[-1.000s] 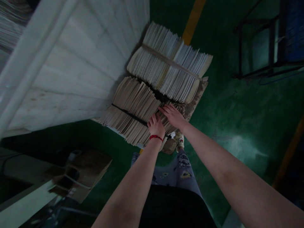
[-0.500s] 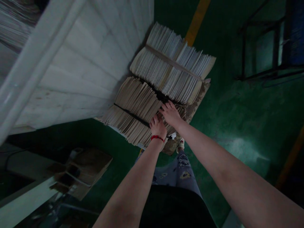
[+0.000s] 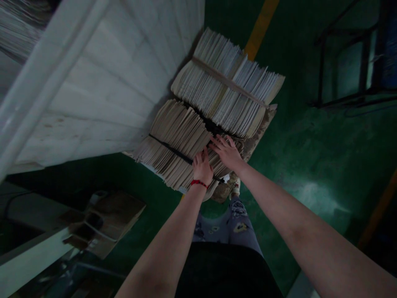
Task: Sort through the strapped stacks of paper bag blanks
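A bundle of brown cardboard sheets (image 3: 173,136) stands on edge below me, with a dark strap (image 3: 170,149) across its top. My left hand (image 3: 203,167), a red bracelet at its wrist, rests on the sheet edges beside the strap, fingers extended. Just to the right, my right hand (image 3: 228,153) lies on the same bundle with its fingers spread. Neither hand visibly grasps anything; what lies under the palms is hidden. Behind the brown bundle is a second bundle of paler sheets (image 3: 223,87), tied with a light strap (image 3: 229,82).
Both bundles stand on a worn board (image 3: 260,128). A tall white panelled wall (image 3: 102,91) borders them on the left. To the right is a dark metal frame (image 3: 322,66) on the green floor (image 3: 304,149). An opened cardboard box (image 3: 124,219) sits at lower left.
My left hand has shifted slightly left along the bundle, showing more strap to its right. My right hand has moved slightly right and down, its fingers spreading wider.
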### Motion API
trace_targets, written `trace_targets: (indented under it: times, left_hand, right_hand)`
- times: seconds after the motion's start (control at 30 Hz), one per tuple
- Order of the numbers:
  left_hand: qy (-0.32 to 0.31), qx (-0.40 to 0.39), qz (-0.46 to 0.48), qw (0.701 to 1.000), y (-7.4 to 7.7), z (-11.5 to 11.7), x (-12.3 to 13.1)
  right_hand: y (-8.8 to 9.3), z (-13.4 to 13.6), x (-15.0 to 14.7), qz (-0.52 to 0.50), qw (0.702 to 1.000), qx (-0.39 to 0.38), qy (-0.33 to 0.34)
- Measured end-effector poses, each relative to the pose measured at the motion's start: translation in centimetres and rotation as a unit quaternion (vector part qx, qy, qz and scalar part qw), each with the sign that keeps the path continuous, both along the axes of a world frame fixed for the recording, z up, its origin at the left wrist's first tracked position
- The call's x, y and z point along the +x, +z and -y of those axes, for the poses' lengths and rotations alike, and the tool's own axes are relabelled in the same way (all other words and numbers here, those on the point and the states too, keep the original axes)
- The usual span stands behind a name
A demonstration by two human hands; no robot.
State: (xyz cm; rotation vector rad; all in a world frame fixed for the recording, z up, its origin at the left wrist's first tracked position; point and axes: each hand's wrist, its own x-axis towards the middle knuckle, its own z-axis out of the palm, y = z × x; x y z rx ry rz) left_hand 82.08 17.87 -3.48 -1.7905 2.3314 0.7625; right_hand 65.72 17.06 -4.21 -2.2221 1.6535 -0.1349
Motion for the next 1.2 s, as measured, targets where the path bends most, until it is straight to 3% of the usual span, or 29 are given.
trace_targets:
  times: [0.27, 0.67, 0.97, 1.2]
  left_hand:
    - [0.007, 0.013, 0.019, 1.000, 0.3, -0.1, -0.5]
    - [0.082, 0.013, -0.013, 0.996, 0.2, 0.4, -1.1]
    - [0.029, 0.004, 0.008, 1.000, 0.2, 0.1, -0.9]
    - [0.123, 0.005, -0.013, 0.992, 0.2, 1.5, -1.6]
  right_hand:
    - [-0.3, -0.4, -0.1, -0.021, 1.000, -0.001, 0.005]
    - [-0.1, -0.2, -0.2, -0.030, 0.999, -0.006, 0.010]
    - [0.3, 0.0, -0.1, -0.032, 0.999, -0.005, 0.024]
    - [0.0, 0.5, -0.7, -0.016, 0.998, -0.014, 0.052]
